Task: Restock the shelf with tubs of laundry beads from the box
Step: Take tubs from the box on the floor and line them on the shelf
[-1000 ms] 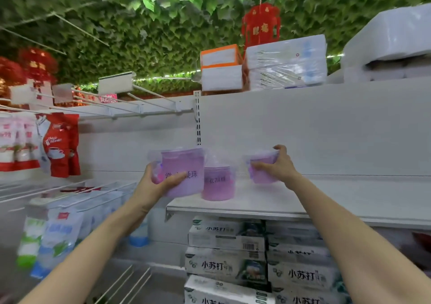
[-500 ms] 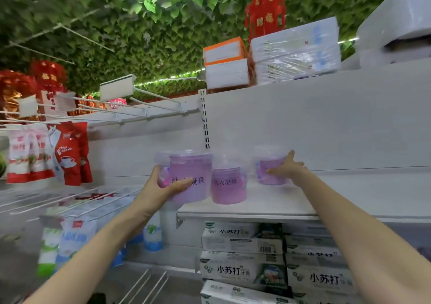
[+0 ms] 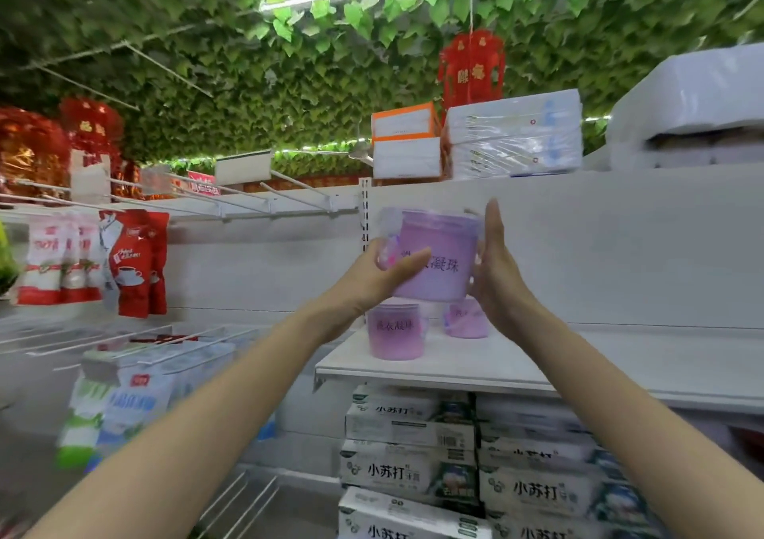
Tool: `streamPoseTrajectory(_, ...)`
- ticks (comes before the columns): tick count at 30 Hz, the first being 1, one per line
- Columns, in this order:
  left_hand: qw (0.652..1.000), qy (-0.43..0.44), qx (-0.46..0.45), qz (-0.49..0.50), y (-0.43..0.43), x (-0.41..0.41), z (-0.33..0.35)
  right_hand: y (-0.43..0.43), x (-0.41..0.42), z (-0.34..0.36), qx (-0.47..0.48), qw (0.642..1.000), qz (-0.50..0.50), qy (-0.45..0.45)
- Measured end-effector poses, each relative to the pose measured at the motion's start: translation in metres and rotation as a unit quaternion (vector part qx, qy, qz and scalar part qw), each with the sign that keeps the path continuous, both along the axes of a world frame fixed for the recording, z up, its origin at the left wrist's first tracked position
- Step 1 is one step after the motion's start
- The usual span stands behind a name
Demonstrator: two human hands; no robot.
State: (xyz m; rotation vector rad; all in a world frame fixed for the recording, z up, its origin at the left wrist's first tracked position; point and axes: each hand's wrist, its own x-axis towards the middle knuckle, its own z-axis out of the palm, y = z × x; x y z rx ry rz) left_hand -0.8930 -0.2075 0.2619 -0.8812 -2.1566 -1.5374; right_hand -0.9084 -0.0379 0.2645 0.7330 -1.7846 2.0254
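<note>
The left hand (image 3: 372, 278) is gripping a purple tub (image 3: 442, 265) with the thumb curled across its front, and the right hand (image 3: 496, 274) is pressing its right side with straight fingers. The tub is hanging in the air above the white shelf (image 3: 620, 365), where a second tub (image 3: 395, 338) and a third tub (image 3: 467, 323) are standing near its left end. Stacked cartons (image 3: 409, 427) are lying under the shelf. Red bags (image 3: 136, 261) are hanging at the left, and green leaves (image 3: 248, 63) are covering the ceiling.
</note>
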Motion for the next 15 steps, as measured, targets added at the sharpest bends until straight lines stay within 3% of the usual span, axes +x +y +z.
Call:
streamPoseTrajectory(2,1.000,-0.010,-0.007,-0.011,0.011,-0.004,-0.001,0.007,0.013,-0.001,0.001,0.999,0.048,0.015)
streamPoseTrajectory(8,0.995,-0.041,-0.055,-0.074,0.038,0.006,-0.005,0.046,0.021,-0.017,0.077,0.993,0.061,0.063)
streamPoseTrajectory(11,0.993,-0.074,-0.074,-0.059,0.042,0.012,-0.009,0.055,0.019,-0.025,0.086,0.993,0.030,0.071)
streamPoseTrajectory(15,0.978,-0.090,-0.184,0.023,0.045,0.020,-0.006,0.068,0.005,-0.032,0.063,0.997,-0.001,0.037)
